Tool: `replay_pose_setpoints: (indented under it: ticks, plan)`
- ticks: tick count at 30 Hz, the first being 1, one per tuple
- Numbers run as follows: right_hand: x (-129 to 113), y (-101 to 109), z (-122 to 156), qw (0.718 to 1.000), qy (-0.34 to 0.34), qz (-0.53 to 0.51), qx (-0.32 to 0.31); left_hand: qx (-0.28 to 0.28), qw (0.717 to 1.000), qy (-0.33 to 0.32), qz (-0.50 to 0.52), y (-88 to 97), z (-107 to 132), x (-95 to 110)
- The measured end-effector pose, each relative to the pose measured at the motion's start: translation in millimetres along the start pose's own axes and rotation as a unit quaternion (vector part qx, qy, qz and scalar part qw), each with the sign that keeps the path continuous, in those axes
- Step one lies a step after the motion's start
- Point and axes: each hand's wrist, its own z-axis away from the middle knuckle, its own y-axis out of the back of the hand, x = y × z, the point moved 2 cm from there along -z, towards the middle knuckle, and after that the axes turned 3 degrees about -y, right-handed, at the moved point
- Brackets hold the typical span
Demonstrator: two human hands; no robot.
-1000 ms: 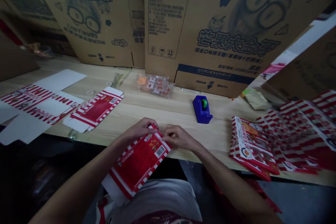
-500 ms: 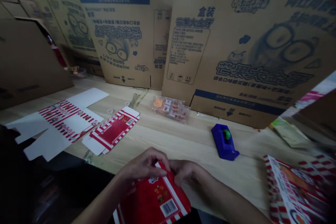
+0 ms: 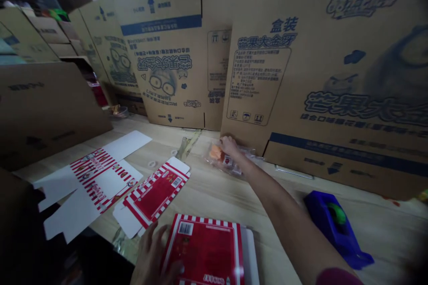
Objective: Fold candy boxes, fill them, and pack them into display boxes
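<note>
Red-printed paperboard carton (image 3: 203,249) lies flat on the pale wood-grain surface (image 3: 214,200) at the near edge of view, barcode and white-striped border uppermost, a plain white flap along its right side. Left hand (image 3: 152,258) is open, fingers spread, at the carton's left edge and not gripping it; one fingertip appears to touch the border. To the right, a blue tape dispenser (image 3: 337,227) with a green core lies just beside the right forearm (image 3: 284,200). Left of the carton lies a second red carton blank (image 3: 157,196), and beyond that a spread white-backed blank (image 3: 100,182) with red stripes. Right hand (image 3: 230,146) reaches across the surface, fingers down on a clear plastic pack (image 3: 230,167) holding an orange piece and small printed items; contact is evident, but a firm closure cannot be confirmed. Corrugated cartons (image 3: 254,84) stand upright behind. Assessment: thin film slips easily, so a pinch from above is preferable to dragging; the flat carton is best kept square, its creases unbent.
</note>
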Motion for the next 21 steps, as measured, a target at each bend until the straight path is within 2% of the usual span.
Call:
replay_pose_setpoints:
  ticks: [2, 4, 7, 10, 12, 16, 19, 21]
  plan:
    - [-0.5, -6.3, -7.2, 1.0, -0.013, 0.023, -0.001, -0.065, 0.983, -0.127, -0.119, -12.4, -11.2, 10.7]
    - [-0.5, -8.7, -8.0, 0.999, -0.012, 0.034, 0.009, -0.15, 0.949, -0.206, -0.188, -30.7, -27.2, 24.9]
    - [3.0, -1.1, 3.7, 0.999, 0.023, 0.029, 0.029, -0.281, 0.899, -0.264, -0.209, -54.3, -49.3, 47.4]
    - [14.9, 19.3, 34.6, 0.997, 0.06, 0.007, 0.047, -0.383, 0.859, -0.295, -0.166, -61.1, -58.6, 65.4]
    - [28.7, 36.2, 66.0, 0.996, 0.063, -0.009, 0.067, -0.393, 0.861, -0.286, -0.15, -56.9, -59.3, 72.0]
    - [65.1, 63.1, 148.2, 0.991, 0.049, -0.072, 0.107, -0.329, 0.903, -0.202, -0.189, -42.3, -56.4, 72.3]
    - [92.3, 67.5, 213.0, 0.974, 0.038, -0.196, 0.107, -0.288, 0.92, -0.156, -0.215, -32.9, -52.5, 69.6]
    - [106.0, 62.5, 247.6, 0.968, 0.018, -0.233, 0.092, -0.272, 0.925, -0.157, -0.212, -29.3, -49.4, 70.7]
